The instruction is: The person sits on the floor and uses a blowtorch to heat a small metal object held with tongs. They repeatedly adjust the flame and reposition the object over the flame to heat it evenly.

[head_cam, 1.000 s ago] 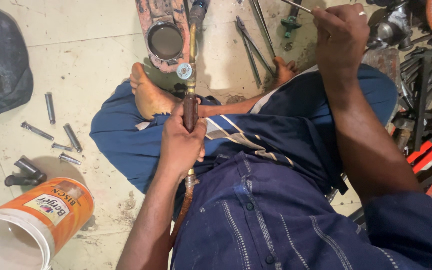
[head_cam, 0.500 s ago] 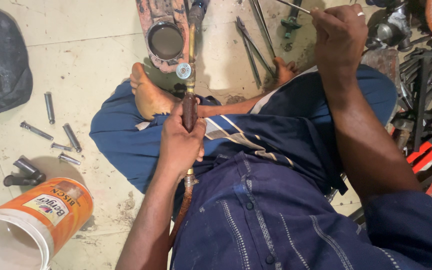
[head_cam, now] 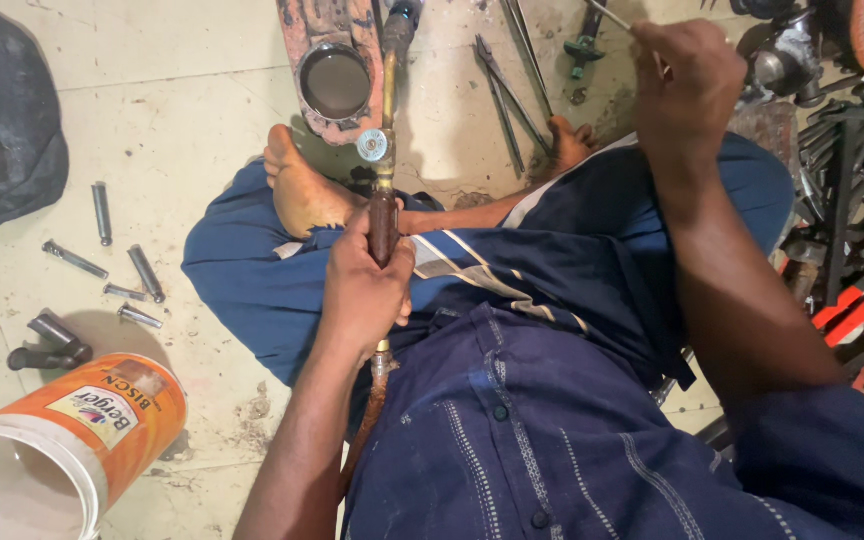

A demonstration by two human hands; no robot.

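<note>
Unmoved since before: left hand [head_cam: 367, 290] clamped around brass torch [head_cam: 384, 190] aimed at rusty part [head_cam: 334, 70], right hand [head_cam: 687, 80] pinching thin rod [head_cam: 612, 15] ready for feeding.

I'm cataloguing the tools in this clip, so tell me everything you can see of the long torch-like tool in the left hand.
The torch is a long, slim tool with a dark reddish-brown handle, a brass-coloured tube and a small round silvery valve knob partway along. It points away from the person, over the crossed legs, its dark far tip near the top edge of the picture, beside a worn reddish piece with a round opening. The left hand wraps the handle; a reddish hose runs back from its rear end. No flame shows.
</note>
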